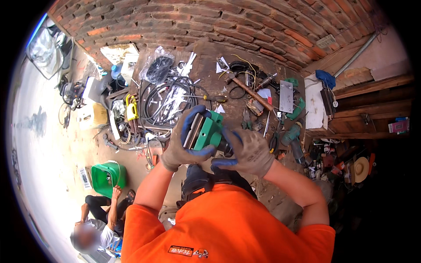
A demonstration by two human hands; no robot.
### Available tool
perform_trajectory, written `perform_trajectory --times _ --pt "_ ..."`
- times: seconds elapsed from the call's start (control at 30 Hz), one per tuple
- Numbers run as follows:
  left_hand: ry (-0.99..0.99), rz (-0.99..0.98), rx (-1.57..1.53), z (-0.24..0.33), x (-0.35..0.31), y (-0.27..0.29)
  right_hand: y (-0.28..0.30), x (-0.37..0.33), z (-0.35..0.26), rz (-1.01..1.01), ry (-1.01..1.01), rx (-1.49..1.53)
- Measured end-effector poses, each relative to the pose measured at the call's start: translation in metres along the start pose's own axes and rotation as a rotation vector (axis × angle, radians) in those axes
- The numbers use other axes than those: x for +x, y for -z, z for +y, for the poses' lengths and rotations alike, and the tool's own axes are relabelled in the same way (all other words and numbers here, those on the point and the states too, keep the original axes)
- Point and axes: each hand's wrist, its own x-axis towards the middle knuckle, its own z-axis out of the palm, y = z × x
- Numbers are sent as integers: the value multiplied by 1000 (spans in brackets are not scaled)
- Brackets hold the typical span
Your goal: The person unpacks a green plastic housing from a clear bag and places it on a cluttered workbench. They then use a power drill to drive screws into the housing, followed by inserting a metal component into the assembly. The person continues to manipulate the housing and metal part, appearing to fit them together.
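A green power sander (209, 133) with a flat grey plate on its left side and a black part on its right is held up in front of my body, over the near side of the workbench. My left hand (186, 140), in a grey and blue work glove, is closed round the plate side, fingers over the top and thumb below. My right hand (247, 151), in a matching glove, is closed about the black end, its forefinger against the green body. The palm hides part of that end.
The wooden workbench (206, 61) carries coiled black cable (151, 111), a screwdriver (217, 98), a hammer (252, 93), pliers (247, 119) and a green drill (291, 133). A brick wall (210, 22) rises behind. At lower left, a seated person (105, 223) grips a green bucket's (101, 177) handle.
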Motion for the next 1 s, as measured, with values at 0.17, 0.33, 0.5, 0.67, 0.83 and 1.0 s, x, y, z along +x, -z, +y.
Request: perform_trajectory --times 0.17,0.33,0.5,0.67,0.83,1.0 --pt "-76 8 28 -3 0 -5 -8 -2 7 -161 -167 302" --pt "-203 -59 108 -5 2 -6 4 5 1 -455 -906 1128" --pt "-146 -37 61 3 10 0 19 13 1 -266 -469 498" --pt "-151 -58 95 2 9 -2 22 13 -10 -367 -184 -146" --pt "-303 -121 201 -1 6 2 14 16 -8 -451 -325 344" --pt "-266 -115 157 -6 6 1 3 0 15 -716 -925 1249"
